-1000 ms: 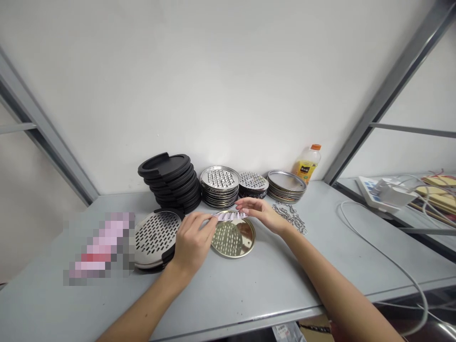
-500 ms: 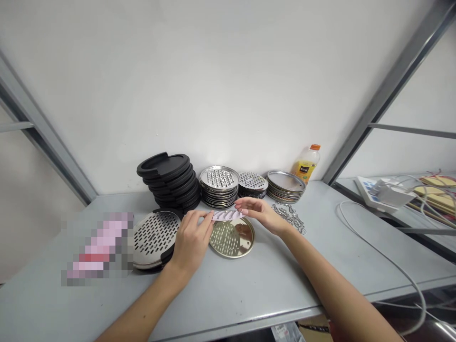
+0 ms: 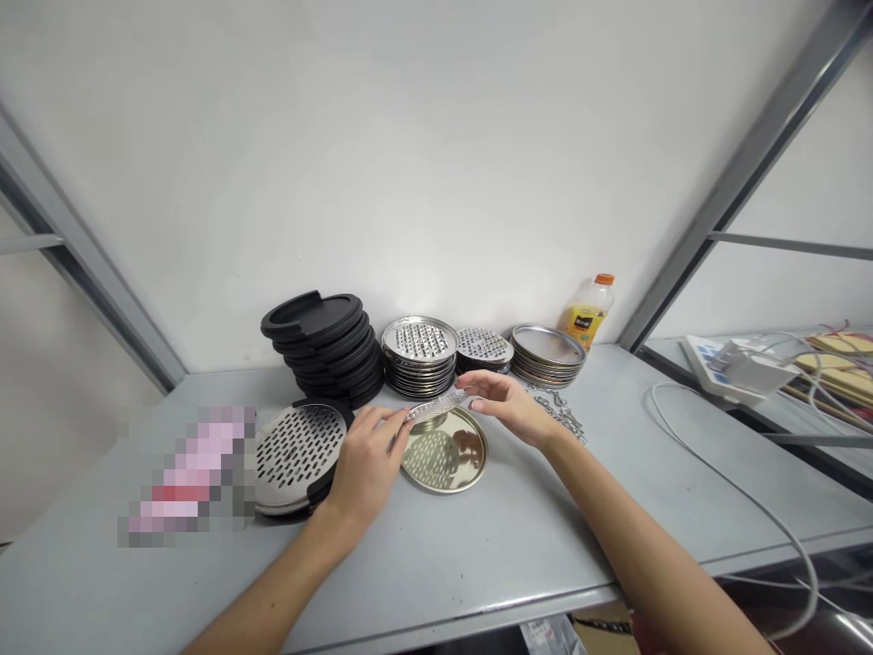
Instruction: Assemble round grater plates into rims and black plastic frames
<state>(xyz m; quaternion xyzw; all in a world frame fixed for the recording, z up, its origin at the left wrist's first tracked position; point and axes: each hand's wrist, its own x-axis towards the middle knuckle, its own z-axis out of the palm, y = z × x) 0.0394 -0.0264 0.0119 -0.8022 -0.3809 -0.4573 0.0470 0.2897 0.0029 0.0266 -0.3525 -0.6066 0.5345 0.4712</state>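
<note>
A thin perforated metal grater disc (image 3: 436, 408) is held tilted, seen nearly edge-on. My left hand (image 3: 368, 450) pinches its left edge between thumb and fingers. My right hand (image 3: 505, 408) has its fingers and thumb around the disc's right end. Directly below lies a shiny, gold-toned round metal plate (image 3: 446, 459), which mirrors the holes of the disc. Beside my left hand rests a round slotted grater (image 3: 300, 455) with a black rim, on top of other pieces.
Along the wall stand black round holders (image 3: 327, 350), grater discs (image 3: 419, 350), smaller grater discs (image 3: 484, 350) and metal plates (image 3: 547, 350), all stacked. Small metal clips (image 3: 559, 414) lie right of my right hand. A bottle (image 3: 587, 309) and a white cable (image 3: 723, 482) are farther right.
The disc has tilted, its right end rising and its holed face showing differently. My right hand has shifted slightly up with it; my left hand has barely moved.
</note>
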